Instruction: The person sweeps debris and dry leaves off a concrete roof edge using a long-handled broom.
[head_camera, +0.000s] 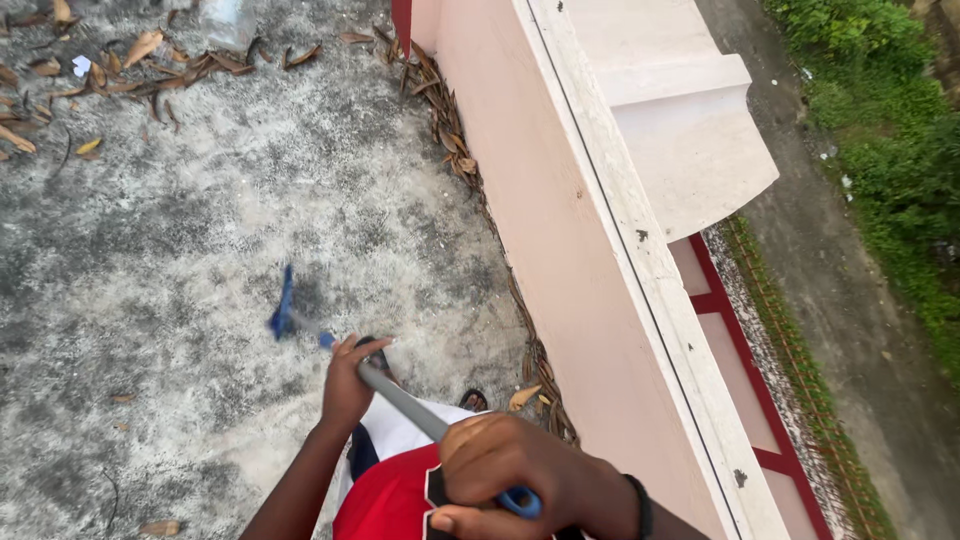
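Observation:
I look down at a rough grey rooftop floor. A broom with a grey handle and a blue head reaches out in front of me, its head on the floor. My left hand grips the handle lower down. My right hand is closed around the handle's blue top end, close to my red and white shirt. A black band sits on my right wrist.
A pink parapet wall runs along the right side, with dry leaves piled along its foot. More dry leaves lie scattered at the far left. Beyond the wall are a lower ledge, a path and green bushes.

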